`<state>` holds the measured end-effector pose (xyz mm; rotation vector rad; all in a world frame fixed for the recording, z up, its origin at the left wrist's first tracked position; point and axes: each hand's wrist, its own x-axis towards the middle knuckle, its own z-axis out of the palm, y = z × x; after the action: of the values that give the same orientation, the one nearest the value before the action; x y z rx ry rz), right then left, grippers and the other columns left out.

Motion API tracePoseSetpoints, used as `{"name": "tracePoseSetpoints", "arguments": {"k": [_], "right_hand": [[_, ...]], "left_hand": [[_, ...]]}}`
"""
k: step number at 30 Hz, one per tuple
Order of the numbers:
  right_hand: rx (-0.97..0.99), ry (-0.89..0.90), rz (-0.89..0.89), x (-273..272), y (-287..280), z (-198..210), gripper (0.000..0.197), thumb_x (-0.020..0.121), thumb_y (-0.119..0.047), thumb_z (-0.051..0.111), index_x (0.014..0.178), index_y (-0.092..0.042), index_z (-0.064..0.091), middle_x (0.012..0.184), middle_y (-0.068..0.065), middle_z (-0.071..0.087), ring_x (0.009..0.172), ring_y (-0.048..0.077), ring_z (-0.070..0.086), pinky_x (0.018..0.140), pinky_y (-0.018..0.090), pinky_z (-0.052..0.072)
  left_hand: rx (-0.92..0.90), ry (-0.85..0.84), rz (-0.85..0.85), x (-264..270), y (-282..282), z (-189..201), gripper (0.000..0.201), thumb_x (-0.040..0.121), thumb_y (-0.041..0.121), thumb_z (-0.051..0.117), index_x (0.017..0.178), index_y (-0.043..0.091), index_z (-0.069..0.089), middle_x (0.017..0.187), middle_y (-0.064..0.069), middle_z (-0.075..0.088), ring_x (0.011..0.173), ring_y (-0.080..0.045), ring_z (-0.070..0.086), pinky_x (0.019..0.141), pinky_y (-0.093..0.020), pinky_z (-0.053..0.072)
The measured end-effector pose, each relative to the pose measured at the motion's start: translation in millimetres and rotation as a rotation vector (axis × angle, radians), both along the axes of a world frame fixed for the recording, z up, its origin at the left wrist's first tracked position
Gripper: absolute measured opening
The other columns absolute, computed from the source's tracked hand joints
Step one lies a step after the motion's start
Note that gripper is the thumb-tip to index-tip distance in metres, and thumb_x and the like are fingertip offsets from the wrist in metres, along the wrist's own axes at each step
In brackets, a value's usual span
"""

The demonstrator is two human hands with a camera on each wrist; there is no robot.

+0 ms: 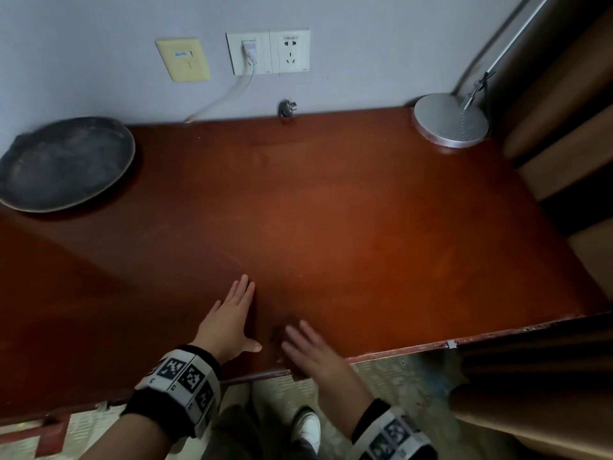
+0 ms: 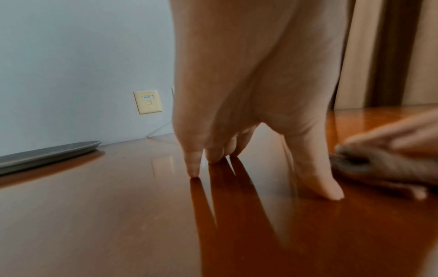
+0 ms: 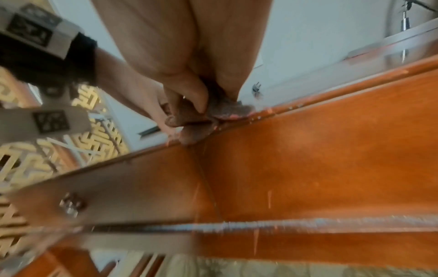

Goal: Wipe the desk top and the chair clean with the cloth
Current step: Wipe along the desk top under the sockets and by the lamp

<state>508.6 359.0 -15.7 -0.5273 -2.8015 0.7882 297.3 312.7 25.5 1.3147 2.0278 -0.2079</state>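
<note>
The reddish-brown desk top (image 1: 331, 210) fills the head view. My left hand (image 1: 232, 313) lies on it near the front edge, fingers straight and fingertips (image 2: 194, 172) touching the wood. Just right of it, my right hand (image 1: 311, 353) is at the desk's front edge on a small brown-grey cloth (image 1: 277, 333). In the right wrist view the cloth (image 3: 227, 110) is bunched between my thumb and fingers at the desk edge. The left wrist view shows the cloth (image 2: 369, 165) under my right hand (image 2: 403, 135). No chair is clearly in view.
A dark grey round tray (image 1: 63, 164) sits at the desk's back left. A silver lamp base (image 1: 451, 121) stands at the back right corner. Wall sockets (image 1: 268, 53) and a white cable are on the wall behind. Brown curtain (image 1: 564, 94) hangs along the right side.
</note>
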Motion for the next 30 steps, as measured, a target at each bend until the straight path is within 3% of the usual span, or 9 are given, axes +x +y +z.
{"name": "tracePoseSetpoints", "arguments": {"k": [4, 9, 13, 16, 19, 22, 25, 27, 30], "right_hand": [[0.042, 0.013, -0.375, 25.8, 88.1, 27.1, 0.085, 0.064, 0.022, 0.054, 0.138, -0.017, 0.041, 0.147, 0.0, 0.03, 0.143, 0.009, 0.007, 0.114, 0.031, 0.022], [0.012, -0.271, -0.446, 20.9, 83.0, 17.8, 0.09, 0.074, 0.022, 0.041, 0.146, -0.028, 0.019, 0.146, -0.011, -0.013, 0.138, 0.005, -0.018, 0.118, 0.039, 0.01], [0.131, -0.154, 0.038, -14.8, -3.4, -15.4, 0.062, 0.064, -0.001, 0.042, 0.121, -0.019, 0.059, 0.137, 0.004, 0.051, 0.13, 0.022, 0.041, 0.098, 0.042, 0.039], [0.09, -0.153, 0.32, -42.4, -37.3, -20.3, 0.034, 0.083, -0.025, 0.04, 0.115, -0.023, 0.049, 0.125, -0.003, 0.058, 0.113, 0.021, 0.06, 0.092, 0.034, 0.049], [0.057, -0.161, 0.358, -47.8, 6.9, -11.6, 0.035, 0.095, -0.017, 0.044, 0.129, -0.007, 0.048, 0.137, -0.011, 0.05, 0.133, 0.012, 0.039, 0.115, 0.033, 0.01], [-0.146, 0.066, -0.286, -37.7, 92.3, 19.4, 0.054, 0.081, 0.009, 0.051, 0.132, -0.007, 0.05, 0.142, -0.007, 0.039, 0.138, 0.014, 0.028, 0.114, 0.024, 0.017], [-0.128, -0.235, -0.579, -51.5, 142.7, 34.2, 0.076, 0.079, 0.02, 0.04, 0.145, -0.016, 0.03, 0.156, 0.0, 0.014, 0.145, 0.018, 0.008, 0.113, 0.024, 0.016], [-0.096, -0.41, -0.555, -77.5, 134.3, 31.3, 0.082, 0.079, 0.017, 0.04, 0.149, -0.021, 0.017, 0.158, -0.003, -0.002, 0.145, 0.016, -0.007, 0.117, 0.031, 0.009], [-0.083, -0.39, -0.124, -111.2, 80.4, 22.2, 0.08, 0.082, 0.014, 0.04, 0.149, -0.019, 0.014, 0.157, -0.001, -0.007, 0.141, 0.014, -0.019, 0.117, 0.04, -0.002]], "left_hand": [[0.0, -0.006, -0.011, -2.5, -2.6, -0.3, 0.111, 0.083, 0.039, 0.069, 0.149, 0.015, -0.015, 0.154, 0.001, -0.028, 0.144, -0.013, -0.018, 0.118, -0.034, 0.004], [0.017, -0.008, -0.009, -2.6, -4.1, -3.6, 0.109, 0.083, 0.04, 0.068, 0.149, 0.015, -0.016, 0.154, 0.001, -0.028, 0.144, -0.013, -0.018, 0.118, -0.034, 0.002], [0.021, -0.018, -0.015, -5.1, -5.8, -1.9, 0.106, 0.084, 0.03, 0.068, 0.15, 0.015, -0.013, 0.155, 0.002, -0.026, 0.144, -0.013, -0.016, 0.118, -0.033, 0.004], [0.034, -0.062, -0.005, -14.1, -8.3, 3.5, 0.092, 0.087, -0.001, 0.054, 0.151, 0.018, -0.009, 0.156, 0.003, -0.022, 0.145, -0.012, -0.011, 0.118, -0.031, 0.016], [0.069, -0.101, 0.026, -27.2, -10.8, 8.8, 0.092, 0.08, -0.019, 0.037, 0.152, 0.024, -0.002, 0.156, 0.01, -0.018, 0.146, -0.008, 0.001, 0.098, -0.028, 0.045], [0.084, -0.12, 0.046, -34.7, -14.3, 7.1, 0.093, 0.08, -0.019, 0.038, 0.152, 0.025, -0.001, 0.156, 0.012, -0.016, 0.145, -0.007, 0.003, 0.096, -0.026, 0.046], [0.12, -0.136, 0.094, -38.0, -20.2, 4.9, 0.089, 0.084, -0.011, 0.045, 0.152, 0.025, 0.001, 0.157, 0.013, -0.014, 0.146, -0.007, 0.004, 0.107, -0.028, 0.037], [0.157, -0.128, 0.122, -43.4, -23.8, 5.3, 0.088, 0.086, -0.006, 0.049, 0.152, 0.025, 0.0, 0.156, 0.012, -0.015, 0.146, -0.009, 0.003, 0.114, -0.027, 0.026], [0.194, -0.078, 0.128, -58.9, -27.0, 7.7, 0.086, 0.088, -0.003, 0.051, 0.152, 0.021, -0.002, 0.157, 0.008, -0.016, 0.146, -0.008, -0.003, 0.116, -0.025, 0.011]]}}
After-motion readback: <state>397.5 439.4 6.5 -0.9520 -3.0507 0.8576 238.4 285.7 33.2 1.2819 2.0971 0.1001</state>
